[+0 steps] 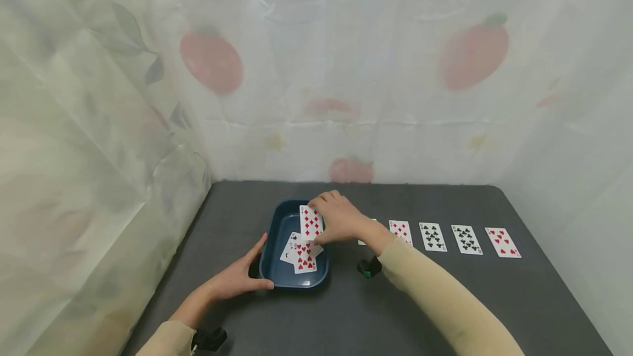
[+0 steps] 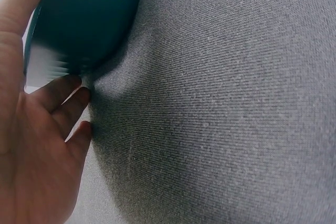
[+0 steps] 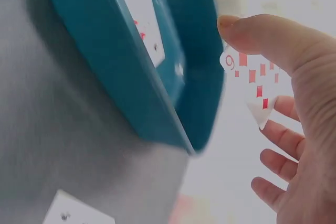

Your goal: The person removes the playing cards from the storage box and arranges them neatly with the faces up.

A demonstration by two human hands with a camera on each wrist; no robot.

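Your right hand (image 1: 341, 217) pinches a white rectangular playing card with red diamonds (image 1: 311, 223) between thumb and fingers, gripping it along its right side. From the head view, that card appears over the far part of a dark blue rectangular tray with rounded corners (image 1: 287, 279), its face turned up toward you. Its near edge overlaps a white playing card with red hearts (image 1: 305, 260) in that view; you cannot tell whether the two touch.

Your left hand (image 1: 239, 278) is spread at the tray's near left corner, thumb along the near rim and fingers against the left side; the left wrist view shows those fingers nearly straight, with gaps between them.

Inside the tray, the hearts card lies partly over a white playing card with black marks (image 1: 288, 253).

To the right, a row of white playing cards lies face up on the dark grey fabric-covered table (image 1: 390, 312). One is mostly hidden behind your right wrist; beyond it come a diamonds card (image 1: 399, 229), two clubs cards (image 1: 433, 237) and, at the far right, another hearts card (image 1: 503, 243).
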